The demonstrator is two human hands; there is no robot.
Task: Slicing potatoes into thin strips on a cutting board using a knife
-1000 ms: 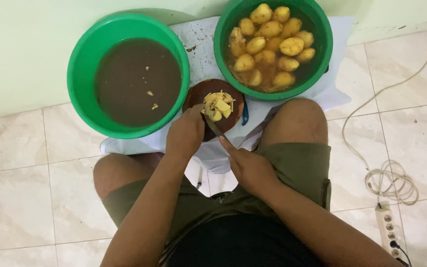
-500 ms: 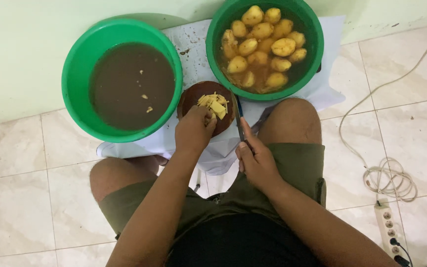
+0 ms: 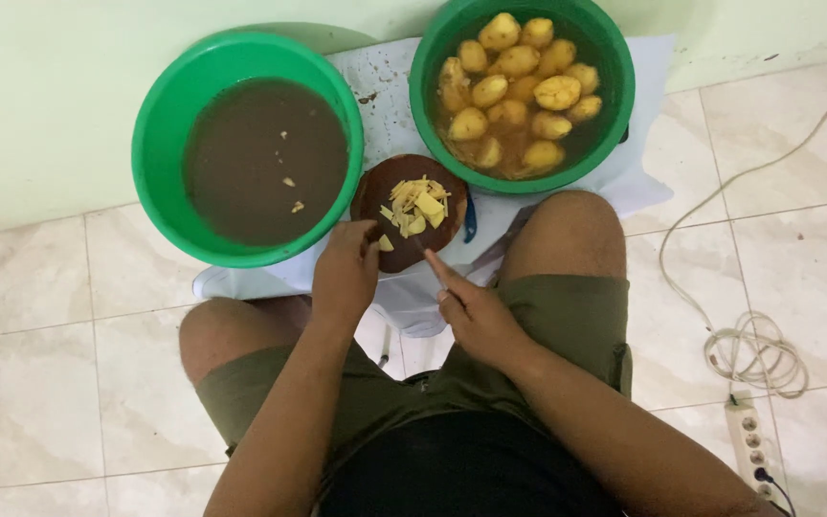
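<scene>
Left hand [image 3: 345, 271] now curled at the near rim of the small round brown board [image 3: 375, 196] by a stray slice, right hand [image 3: 476, 316] gripping a knife [image 3: 425, 251] tip-down — pale yellow slices [image 3: 416, 203] are spread out, not heaped as a second ago — slicing appears under way.

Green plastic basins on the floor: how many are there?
2. One round green plastic basin with murky brown water sits on the left; the other round green basin, holding peeled yellow potatoes in water, is upper right. None seems hidden.
</scene>
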